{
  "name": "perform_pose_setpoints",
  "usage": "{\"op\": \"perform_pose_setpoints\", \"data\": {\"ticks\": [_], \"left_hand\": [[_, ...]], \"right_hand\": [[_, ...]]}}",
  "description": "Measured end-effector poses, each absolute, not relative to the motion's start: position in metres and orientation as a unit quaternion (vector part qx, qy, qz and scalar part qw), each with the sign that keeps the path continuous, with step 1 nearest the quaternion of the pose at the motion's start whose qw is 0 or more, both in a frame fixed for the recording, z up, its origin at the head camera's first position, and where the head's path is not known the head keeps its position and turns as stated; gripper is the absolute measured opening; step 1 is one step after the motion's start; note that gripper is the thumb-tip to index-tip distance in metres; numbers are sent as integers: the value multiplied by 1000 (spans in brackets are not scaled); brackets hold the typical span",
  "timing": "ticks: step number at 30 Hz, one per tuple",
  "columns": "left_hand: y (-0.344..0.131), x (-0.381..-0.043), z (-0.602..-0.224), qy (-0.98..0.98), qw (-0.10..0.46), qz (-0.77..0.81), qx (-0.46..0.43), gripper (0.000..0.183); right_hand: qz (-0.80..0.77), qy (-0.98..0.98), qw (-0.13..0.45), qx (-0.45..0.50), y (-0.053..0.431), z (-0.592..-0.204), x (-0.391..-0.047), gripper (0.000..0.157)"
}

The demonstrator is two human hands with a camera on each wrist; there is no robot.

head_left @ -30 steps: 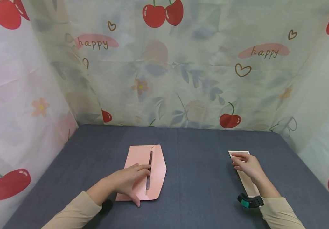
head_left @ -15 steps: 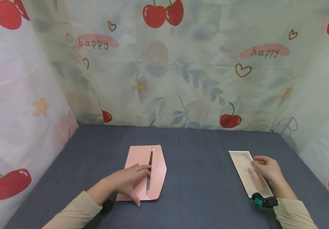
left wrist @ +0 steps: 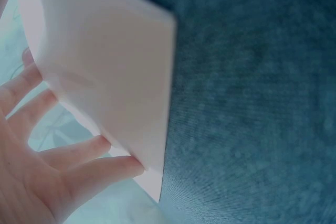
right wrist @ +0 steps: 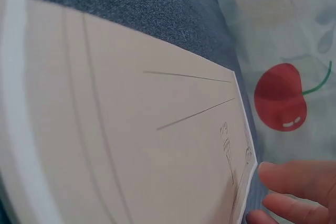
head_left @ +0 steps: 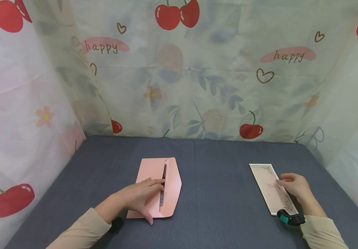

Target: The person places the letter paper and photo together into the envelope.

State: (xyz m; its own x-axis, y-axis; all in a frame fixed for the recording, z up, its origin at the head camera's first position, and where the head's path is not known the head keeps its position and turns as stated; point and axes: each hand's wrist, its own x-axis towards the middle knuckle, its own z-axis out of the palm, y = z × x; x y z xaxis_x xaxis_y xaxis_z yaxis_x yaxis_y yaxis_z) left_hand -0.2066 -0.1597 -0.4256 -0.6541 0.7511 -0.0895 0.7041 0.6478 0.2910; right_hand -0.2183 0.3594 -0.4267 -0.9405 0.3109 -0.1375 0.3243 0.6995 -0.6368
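Observation:
A pink envelope (head_left: 149, 167) lies on the table with its pointed flap (head_left: 173, 186) spread to the right. A dark slit runs along its opening. My left hand (head_left: 141, 195) rests on the envelope with fingers spread, fingertips at the slit and thumb by the near edge. In the left wrist view, the fingers meet the pale envelope (left wrist: 115, 66). To the right lies a long beige card (head_left: 267, 183) with a white border and scrollwork corners. Beside its right edge is my right hand (head_left: 298, 188), fingers loosely bent. Its fingertips are at the edge in the right wrist view; contact is unclear.
Dark blue-grey cloth covers the table (head_left: 216, 193). A patterned curtain (head_left: 191, 86) with cherries rises behind it and along both sides. A black and teal band (head_left: 288, 218) sits on the right wrist and overlaps the card's near end.
My right hand has moved right, from over the card to its right edge, uncovering the printed face. My left hand and the envelope have stayed put.

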Motion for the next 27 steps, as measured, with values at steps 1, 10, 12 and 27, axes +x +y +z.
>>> {"op": "perform_pose_setpoints", "data": {"ticks": [1,10,12,27], "left_hand": [[-160,-207,-426,902,100,116,404,91],[-160,-206,-425,901,93,113,409,91],[-160,-206,-425,900,92,113,410,91],[-160,-206,-424,900,95,114,410,91]], "right_hand": [[-342,924,11,171,362,-431,-220,54],[-331,928,41,165,363,-427,-220,63],[-329,928,46,170,362,-426,-219,64],[-310,931,45,187,361,-427,-221,60]]}}
